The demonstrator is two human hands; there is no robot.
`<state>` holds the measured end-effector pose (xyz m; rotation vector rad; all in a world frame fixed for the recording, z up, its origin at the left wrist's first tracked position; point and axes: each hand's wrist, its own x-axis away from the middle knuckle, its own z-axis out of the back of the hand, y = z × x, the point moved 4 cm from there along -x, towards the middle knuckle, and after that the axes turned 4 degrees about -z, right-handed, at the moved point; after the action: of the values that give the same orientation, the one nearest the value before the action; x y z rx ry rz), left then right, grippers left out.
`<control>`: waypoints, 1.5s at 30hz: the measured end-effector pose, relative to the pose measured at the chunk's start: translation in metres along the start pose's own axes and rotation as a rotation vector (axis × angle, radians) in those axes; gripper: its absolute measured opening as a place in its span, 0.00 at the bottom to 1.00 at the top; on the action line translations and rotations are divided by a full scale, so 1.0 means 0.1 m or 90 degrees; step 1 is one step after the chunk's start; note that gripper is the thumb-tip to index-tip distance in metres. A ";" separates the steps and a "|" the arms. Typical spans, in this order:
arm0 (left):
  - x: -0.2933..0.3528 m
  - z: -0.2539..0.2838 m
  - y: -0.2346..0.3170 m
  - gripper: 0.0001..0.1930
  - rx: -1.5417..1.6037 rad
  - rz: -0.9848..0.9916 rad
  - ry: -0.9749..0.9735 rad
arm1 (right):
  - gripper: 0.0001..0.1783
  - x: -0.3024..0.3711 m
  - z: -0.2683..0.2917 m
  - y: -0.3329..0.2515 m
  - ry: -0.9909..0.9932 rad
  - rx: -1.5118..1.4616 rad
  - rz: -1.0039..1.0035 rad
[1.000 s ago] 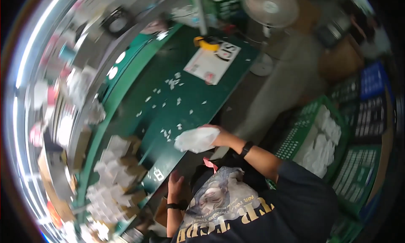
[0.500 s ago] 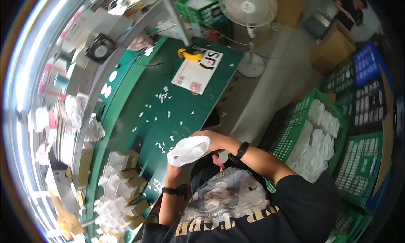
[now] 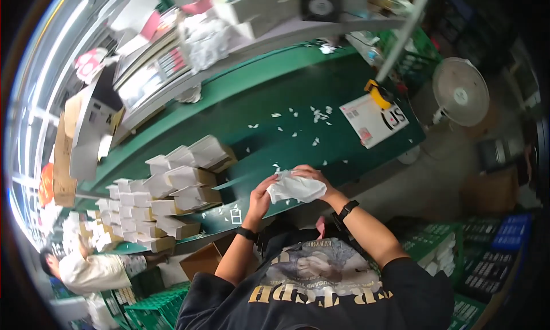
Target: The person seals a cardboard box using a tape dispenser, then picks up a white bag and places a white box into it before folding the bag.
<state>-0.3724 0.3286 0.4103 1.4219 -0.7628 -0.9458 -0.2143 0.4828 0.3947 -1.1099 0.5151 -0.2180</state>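
Note:
Between my two hands is a soft white plastic bag [image 3: 295, 189], crumpled and held just above the near edge of the green table [image 3: 269, 152]. My left hand [image 3: 261, 197] grips its left end, thumb and fingers closed on the plastic. My right hand [image 3: 314, 176] is curled over the bag's upper right side, fingers bent onto it. What is inside the bag is hidden. Small white scraps [image 3: 318, 115] lie scattered over the table beyond my hands. To the left stand rows of open white cardboard boxes [image 3: 189, 180] with raised flaps.
A flat white carton [image 3: 366, 126] with a yellow tape dispenser [image 3: 378, 94] on it lies at the table's right end. A fan [image 3: 460, 91] stands beyond. A shelf [image 3: 275, 34] runs along the back. Green crates [image 3: 157, 308] and another person [image 3: 94, 270] are at left.
My view has swung left, bringing the rows of boxes and the other person into sight. Both hands still hold the white bag, which is now more crumpled, with the left hand on its end.

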 end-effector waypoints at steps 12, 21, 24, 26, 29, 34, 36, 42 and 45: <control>-0.11 0.85 -0.65 0.10 -0.156 0.189 0.104 | 0.18 -0.46 -0.74 0.75 0.027 -0.221 -0.437; -0.47 0.92 -0.81 0.18 -0.426 0.115 0.171 | 0.30 -0.57 -0.86 1.23 0.126 -0.085 -0.543; -0.44 0.68 0.06 0.25 -0.606 -0.205 0.011 | 0.31 -0.52 -0.85 1.26 0.123 -0.096 -0.564; -0.37 0.55 0.16 0.28 -0.651 -0.334 -0.161 | 0.32 -0.60 -0.85 1.12 0.096 -0.102 -0.565; -0.34 0.83 -0.57 0.32 -0.337 0.020 -0.182 | 0.34 -0.76 -0.64 0.74 0.161 0.204 -0.389; -0.40 1.05 -0.25 0.35 -0.227 0.183 -0.162 | 0.42 -0.73 -0.65 0.00 -0.059 0.157 -0.229; -0.36 1.17 -0.02 0.38 -0.110 0.171 -0.135 | 0.42 -0.82 -0.73 -0.11 -0.065 0.043 -0.262; -0.59 1.85 0.70 0.38 -0.091 0.024 -0.006 | 0.41 -1.76 -0.91 -0.72 -0.082 -0.183 -0.219; -0.65 2.15 0.88 0.34 0.008 -0.028 0.121 | 0.36 -2.32 -1.10 -0.89 -0.046 -0.186 -0.176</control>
<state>-0.5853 0.2806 0.5123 1.5200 -0.5988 -0.8278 -0.4622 0.4527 0.5034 -1.4706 0.3327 -0.3497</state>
